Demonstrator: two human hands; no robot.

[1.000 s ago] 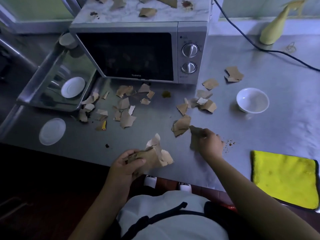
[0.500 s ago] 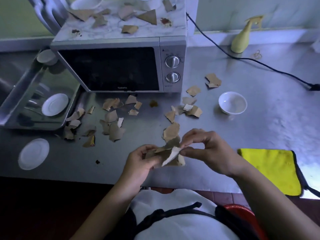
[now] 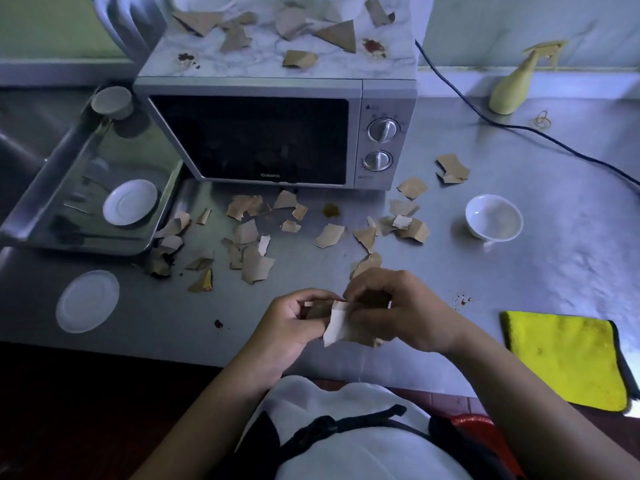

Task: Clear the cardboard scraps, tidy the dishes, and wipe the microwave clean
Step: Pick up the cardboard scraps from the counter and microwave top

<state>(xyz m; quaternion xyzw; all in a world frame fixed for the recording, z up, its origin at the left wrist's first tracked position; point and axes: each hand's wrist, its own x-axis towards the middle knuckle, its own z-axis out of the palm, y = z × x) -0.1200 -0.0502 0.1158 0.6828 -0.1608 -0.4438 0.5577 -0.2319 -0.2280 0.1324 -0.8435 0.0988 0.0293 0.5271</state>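
Head view: scraps bunched in both hands

The left hand [image 3: 289,322] and right hand [image 3: 401,308] each pinch the cardboard scraps [image 3: 337,329] above the counter [image 3: 519,271] at its near edge. Light, thin and bendy, they likely slide apart; best pinched flat across the stack's middle.

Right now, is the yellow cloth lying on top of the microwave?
No, the yellow cloth lies flat on the counter near its front edge, well to the right of the microwave.

Dim, bluish light; wide-angle edges bend, lower left corner black.
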